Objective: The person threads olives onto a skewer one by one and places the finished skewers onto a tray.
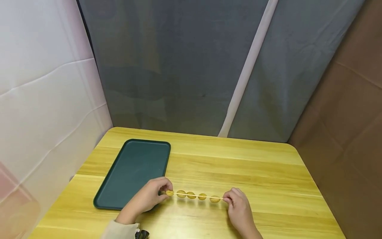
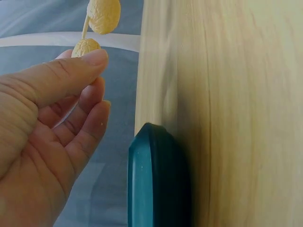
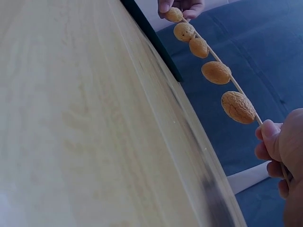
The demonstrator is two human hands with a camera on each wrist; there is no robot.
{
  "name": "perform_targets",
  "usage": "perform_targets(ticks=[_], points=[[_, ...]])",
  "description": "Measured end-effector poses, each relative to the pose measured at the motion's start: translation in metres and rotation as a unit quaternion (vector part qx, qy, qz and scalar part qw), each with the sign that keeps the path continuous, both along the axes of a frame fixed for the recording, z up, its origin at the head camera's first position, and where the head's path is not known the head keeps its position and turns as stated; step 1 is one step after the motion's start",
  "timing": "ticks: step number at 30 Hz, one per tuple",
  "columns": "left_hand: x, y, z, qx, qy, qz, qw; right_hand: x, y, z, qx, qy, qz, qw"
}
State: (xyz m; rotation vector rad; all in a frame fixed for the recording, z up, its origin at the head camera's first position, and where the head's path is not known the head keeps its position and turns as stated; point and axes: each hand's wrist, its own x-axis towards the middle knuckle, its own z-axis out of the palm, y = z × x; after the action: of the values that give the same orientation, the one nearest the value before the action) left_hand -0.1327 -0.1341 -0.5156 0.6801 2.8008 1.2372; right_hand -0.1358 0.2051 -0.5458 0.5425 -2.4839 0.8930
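Several small, wrinkled, potato-like balls (image 3: 238,107) are strung along a thin wooden skewer (image 3: 214,55), held roughly level above the table. At its left end, my left hand (image 1: 149,196) pinches the endmost ball (image 2: 86,47) between thumb and fingers. My right hand (image 1: 240,209) grips the bare stick at the opposite end, just past the largest ball. In the right wrist view the stick runs into the right fist (image 3: 284,151). The skewer's left tip is hidden by the left fingers.
A dark green rectangular tray (image 1: 140,166) lies on the left of the wooden table (image 1: 268,186), partly under the left forearm. Grey cloth (image 1: 179,66) hangs behind the table, with white cloth (image 1: 47,83) at the left and brown cloth (image 1: 352,116) at the right.
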Motion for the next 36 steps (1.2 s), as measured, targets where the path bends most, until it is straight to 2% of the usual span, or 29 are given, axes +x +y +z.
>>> perform_targets(ticks=[11,24,30,36], points=[[-0.002,0.010,0.004,-0.017,0.001,-0.009,0.9998,0.001,0.000,0.003,0.024,0.007,-0.007,0.9997],[-0.001,0.013,0.002,-0.027,-0.005,0.005,0.9996,0.002,-0.001,0.003,0.030,0.005,-0.010,0.9995],[-0.003,0.005,0.002,-0.009,0.002,0.005,0.9999,0.002,-0.001,0.001,-0.002,-0.042,0.000,0.9991],[-0.003,0.001,0.000,-0.021,0.024,0.040,0.9987,0.003,-0.001,0.002,-0.041,-0.122,0.012,0.9917]])
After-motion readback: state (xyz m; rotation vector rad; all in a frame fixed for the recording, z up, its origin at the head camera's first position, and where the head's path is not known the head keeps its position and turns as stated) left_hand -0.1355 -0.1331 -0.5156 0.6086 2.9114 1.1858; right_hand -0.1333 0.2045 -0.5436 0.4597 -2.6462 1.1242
